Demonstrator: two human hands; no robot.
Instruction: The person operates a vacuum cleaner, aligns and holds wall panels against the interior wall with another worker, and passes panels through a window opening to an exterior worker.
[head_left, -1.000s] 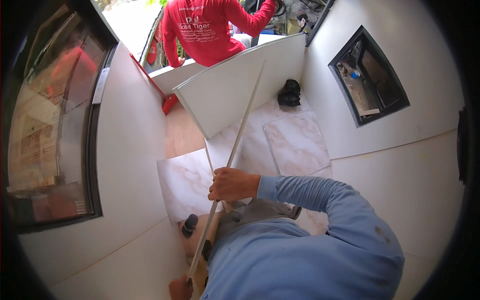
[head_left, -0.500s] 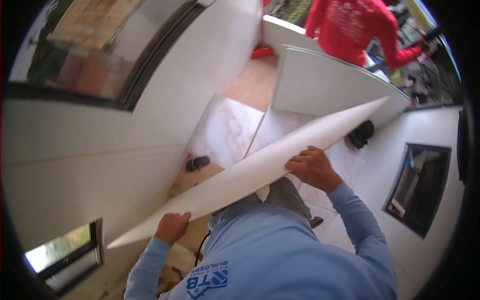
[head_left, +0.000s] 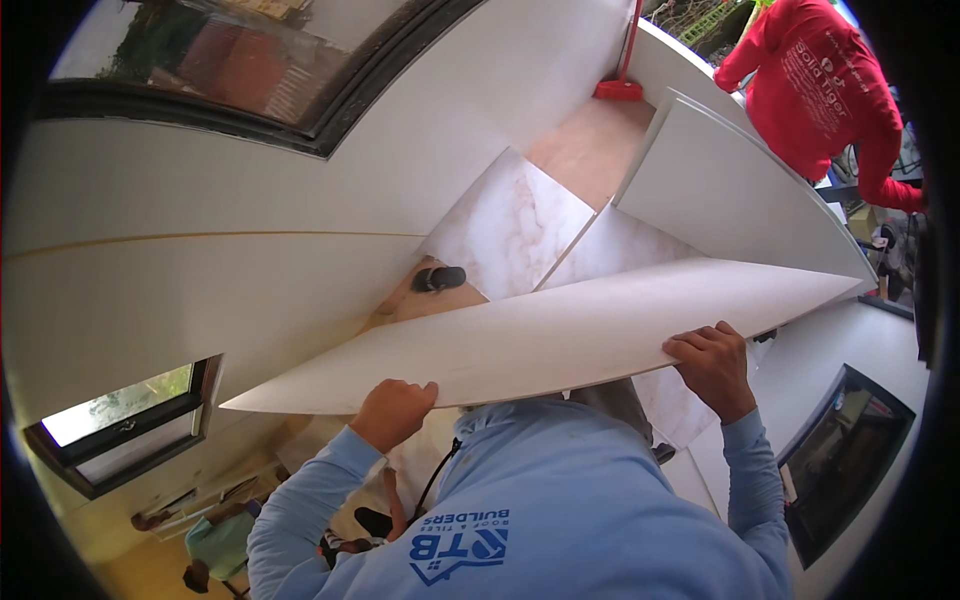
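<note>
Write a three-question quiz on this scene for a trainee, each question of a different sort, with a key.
1. Multiple choice. Where do the left hand and right hand hold the white panel?
A) By its two pointed ends
B) By the long edge nearest the wearer
C) By the long edge farthest from the wearer

2. True or false. Beyond the panel, a dark slipper lies on a patch of tan floor.

3. Fill in the blank. The person at the upper right wears a ____ top.

Key: 1. B; 2. True; 3. red
</note>
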